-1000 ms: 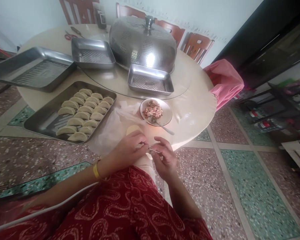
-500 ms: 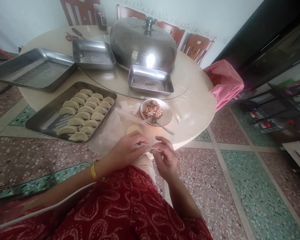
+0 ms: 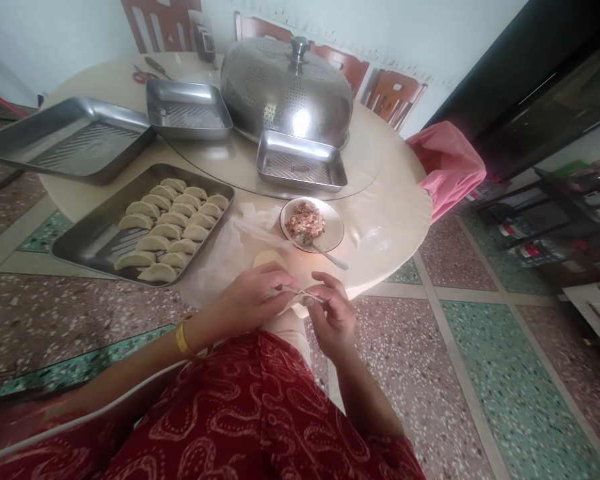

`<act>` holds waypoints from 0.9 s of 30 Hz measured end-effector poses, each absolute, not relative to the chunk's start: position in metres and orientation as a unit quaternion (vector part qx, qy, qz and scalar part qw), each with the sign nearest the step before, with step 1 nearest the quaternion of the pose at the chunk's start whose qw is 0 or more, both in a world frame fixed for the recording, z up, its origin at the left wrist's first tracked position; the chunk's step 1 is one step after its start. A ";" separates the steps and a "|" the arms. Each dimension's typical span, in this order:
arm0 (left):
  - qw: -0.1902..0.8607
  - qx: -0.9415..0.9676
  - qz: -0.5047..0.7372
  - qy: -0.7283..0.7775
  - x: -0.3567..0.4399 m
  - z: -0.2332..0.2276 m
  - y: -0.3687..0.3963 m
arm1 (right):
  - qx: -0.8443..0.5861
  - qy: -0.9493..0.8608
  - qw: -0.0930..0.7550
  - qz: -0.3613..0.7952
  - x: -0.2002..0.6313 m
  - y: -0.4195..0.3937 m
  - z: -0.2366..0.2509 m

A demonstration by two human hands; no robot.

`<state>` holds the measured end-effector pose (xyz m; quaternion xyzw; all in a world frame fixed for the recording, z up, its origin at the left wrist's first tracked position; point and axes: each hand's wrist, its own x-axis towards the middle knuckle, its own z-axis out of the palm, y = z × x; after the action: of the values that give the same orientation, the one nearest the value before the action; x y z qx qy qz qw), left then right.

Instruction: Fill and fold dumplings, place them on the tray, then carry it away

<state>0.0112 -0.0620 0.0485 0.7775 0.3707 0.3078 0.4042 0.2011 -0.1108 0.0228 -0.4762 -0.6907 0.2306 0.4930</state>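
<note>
Pinched between both your hands, at the near edge of the table [image 3: 395, 200], is one dumpling wrapper [image 3: 300, 294] — pale, folded, its seam running from hand to hand.

- Left hand [image 3: 253, 297]: fingers closed on the wrapper's left end; yellow bangle [image 3: 181, 337] on the wrist.
- Right hand [image 3: 333, 310]: thumb and fingertips closed on the right end.
- Stack of wrappers [image 3: 269, 257]: just beyond your left hand, on a sheet of clear plastic [image 3: 225, 257] that lies between your hands and the tray.
- Filling plate [image 3: 311, 223]: white, holding minced filling, just past the stack; a spoon [image 3: 325, 253] rests in it, handle pointing right.
- Tray of dumplings [image 3: 145, 223]: steel, to your left, finished dumplings in rows across its right half.
- Three more steel trays: a large one [image 3: 67, 137] far left, a square one [image 3: 187, 110] behind, a smaller one [image 3: 300, 160] beyond the plate.
- Domed perforated cover [image 3: 286, 90]: at the table's middle, knob on top.
- Scissors [image 3: 143, 75] and a dark bottle [image 3: 204, 33]: far edge.
- Wooden chairs [image 3: 395, 93] behind the table — one to the right draped in pink cloth [image 3: 450, 163].
- Red patterned garment [image 3: 260, 413]: fills the lower view, hiding your lap.
</note>
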 end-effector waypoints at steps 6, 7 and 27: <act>0.388 0.764 0.317 0.406 0.014 0.045 -0.061 | -0.460 -0.712 0.476 0.232 0.203 -0.112 0.024; 0.390 0.760 0.320 0.410 0.014 0.045 -0.061 | -0.454 -0.720 0.470 0.234 0.203 -0.113 0.024; 0.454 0.731 0.320 0.398 0.011 0.043 -0.064 | -0.434 -0.767 0.409 0.237 0.199 -0.109 0.024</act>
<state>0.0110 -0.0637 0.0430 0.7307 0.3978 0.3195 0.4535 0.1994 -0.1089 0.0241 -0.4345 -0.7665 0.2373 0.4092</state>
